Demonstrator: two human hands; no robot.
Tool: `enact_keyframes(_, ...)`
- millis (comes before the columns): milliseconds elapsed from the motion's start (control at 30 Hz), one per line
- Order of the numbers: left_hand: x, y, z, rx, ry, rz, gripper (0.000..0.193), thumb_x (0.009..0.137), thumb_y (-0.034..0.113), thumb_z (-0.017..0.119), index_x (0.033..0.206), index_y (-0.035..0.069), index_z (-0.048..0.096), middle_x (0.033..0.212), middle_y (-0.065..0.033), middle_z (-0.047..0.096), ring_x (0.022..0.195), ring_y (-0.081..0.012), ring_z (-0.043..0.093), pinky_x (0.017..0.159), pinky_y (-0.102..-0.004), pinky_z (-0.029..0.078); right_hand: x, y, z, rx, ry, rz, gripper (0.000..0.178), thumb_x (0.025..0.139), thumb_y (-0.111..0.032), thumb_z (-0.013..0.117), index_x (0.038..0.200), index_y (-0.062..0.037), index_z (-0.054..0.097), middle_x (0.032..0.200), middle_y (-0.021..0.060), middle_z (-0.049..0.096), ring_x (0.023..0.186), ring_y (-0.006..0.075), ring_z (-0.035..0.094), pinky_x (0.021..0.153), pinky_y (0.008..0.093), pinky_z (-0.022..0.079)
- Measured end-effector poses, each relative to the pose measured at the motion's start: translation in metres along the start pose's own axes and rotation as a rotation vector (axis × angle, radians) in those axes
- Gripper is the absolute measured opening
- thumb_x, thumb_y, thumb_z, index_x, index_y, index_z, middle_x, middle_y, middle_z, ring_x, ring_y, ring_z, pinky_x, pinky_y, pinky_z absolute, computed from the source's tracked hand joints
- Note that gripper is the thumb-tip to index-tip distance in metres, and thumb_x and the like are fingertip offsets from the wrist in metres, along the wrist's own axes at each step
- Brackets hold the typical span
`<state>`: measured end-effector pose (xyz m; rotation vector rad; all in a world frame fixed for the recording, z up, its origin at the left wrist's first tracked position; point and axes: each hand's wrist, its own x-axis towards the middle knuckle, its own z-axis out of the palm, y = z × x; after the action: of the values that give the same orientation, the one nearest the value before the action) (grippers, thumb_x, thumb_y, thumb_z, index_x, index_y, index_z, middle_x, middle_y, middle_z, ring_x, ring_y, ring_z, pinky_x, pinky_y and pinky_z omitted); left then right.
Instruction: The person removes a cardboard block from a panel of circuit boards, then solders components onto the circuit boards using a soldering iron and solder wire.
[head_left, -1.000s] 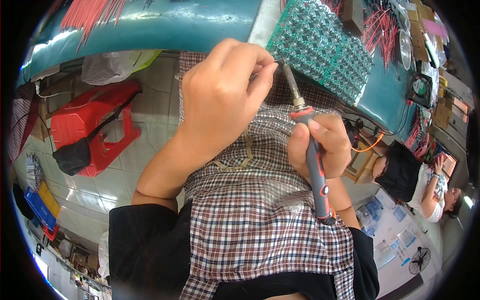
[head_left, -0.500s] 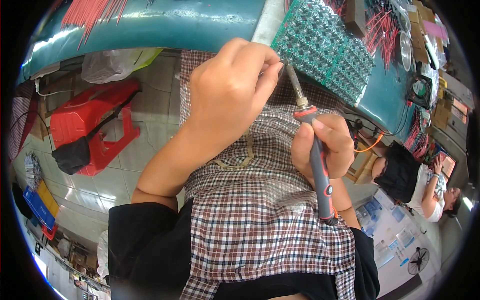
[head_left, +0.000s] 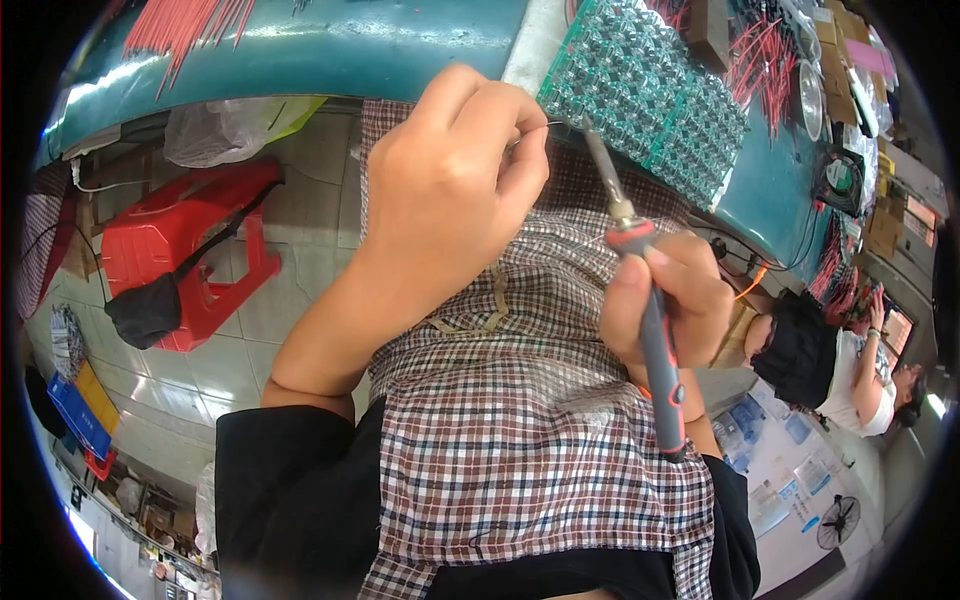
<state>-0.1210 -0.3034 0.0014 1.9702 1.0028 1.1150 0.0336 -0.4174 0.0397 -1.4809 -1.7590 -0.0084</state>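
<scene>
My right hand (head_left: 672,295) grips a soldering iron (head_left: 662,375) with a grey and red handle. Its metal tip points up, just off the near left edge of a green circuit board panel (head_left: 640,90) covered with rows of small parts. Pinched between the thumb and fingers of my left hand (head_left: 455,175) is a thin length of solder wire, mostly hidden by the fingers; its end pokes out toward the panel's near left corner. A small gap separates the iron's tip from that wire end.
A teal-topped workbench (head_left: 400,50) carries bundles of red wires (head_left: 190,30), a dark block (head_left: 709,35) on the panel, and a small black fan (head_left: 838,180). On the floor at left stands a red stool (head_left: 190,250). Another person (head_left: 860,390) sits at the far right.
The soldering iron has drawn back to the right and its tip has come away from the wire end. My left hand has shifted slightly left.
</scene>
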Motion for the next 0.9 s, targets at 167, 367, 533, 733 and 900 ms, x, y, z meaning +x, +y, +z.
enact_keyframes(167, 0.002, 0.005, 0.001, 0.039, 0.049, 0.022, 0.010, 0.079, 0.000, 0.075, 0.085, 0.005, 0.069, 0.078, -0.0007, 0.063, 0.051, -0.0051, 0.049, 0.044, -0.0223, 0.036, 0.006, 0.003, -0.012, -0.001, -0.006, 0.023, 0.025, 0.081, -0.003, 0.072, 0.094, -0.0020, 0.050, 0.071, 0.0108, 0.059, 0.052, 0.0183, 0.057, 0.046, 0.0290, 0.046)
enact_keyframes(367, 0.010, 0.004, 0.010, 0.068, 0.103, 0.033, 0.011, 0.077, 0.004, 0.076, 0.083, 0.008, 0.068, 0.075, -0.0007, 0.061, 0.052, -0.0123, 0.052, 0.046, -0.0272, 0.040, 0.008, 0.012, 0.000, 0.083, 0.047, 0.028, 0.023, 0.080, -0.001, 0.071, 0.092, -0.0007, 0.051, 0.068, 0.0092, 0.058, 0.051, 0.0172, 0.057, 0.045, 0.0277, 0.045)
enact_keyframes(533, 0.012, 0.002, 0.015, 0.042, 0.128, 0.043, 0.010, 0.078, 0.001, 0.076, 0.084, 0.006, 0.070, 0.076, 0.0002, 0.063, 0.047, -0.0052, 0.041, 0.042, -0.0231, 0.031, 0.010, 0.014, 0.004, 0.087, 0.046, 0.043, 0.023, 0.079, 0.001, 0.071, 0.091, -0.0009, 0.052, 0.065, 0.0082, 0.058, 0.049, 0.0173, 0.058, 0.043, 0.0277, 0.045)
enact_keyframes(733, 0.014, 0.002, 0.017, 0.058, 0.123, 0.041, 0.011, 0.078, 0.002, 0.076, 0.085, 0.006, 0.070, 0.076, 0.0005, 0.064, 0.046, -0.0058, 0.042, 0.042, -0.0233, 0.032, 0.008, 0.020, 0.010, 0.077, 0.031, 0.013, 0.025, 0.079, -0.001, 0.073, 0.094, -0.0022, 0.053, 0.065, 0.0086, 0.058, 0.050, 0.0178, 0.058, 0.043, 0.0280, 0.045)
enact_keyframes(900, 0.014, 0.003, 0.018, 0.035, 0.112, 0.015, 0.011, 0.078, 0.002, 0.077, 0.085, 0.006, 0.070, 0.077, -0.0001, 0.065, 0.046, -0.0059, 0.044, 0.043, -0.0232, 0.033, 0.003, 0.016, 0.010, -0.027, 0.013, -0.006, 0.029, 0.080, -0.005, 0.075, 0.099, -0.0050, 0.053, 0.071, 0.0080, 0.059, 0.051, 0.0173, 0.056, 0.043, 0.0284, 0.045)
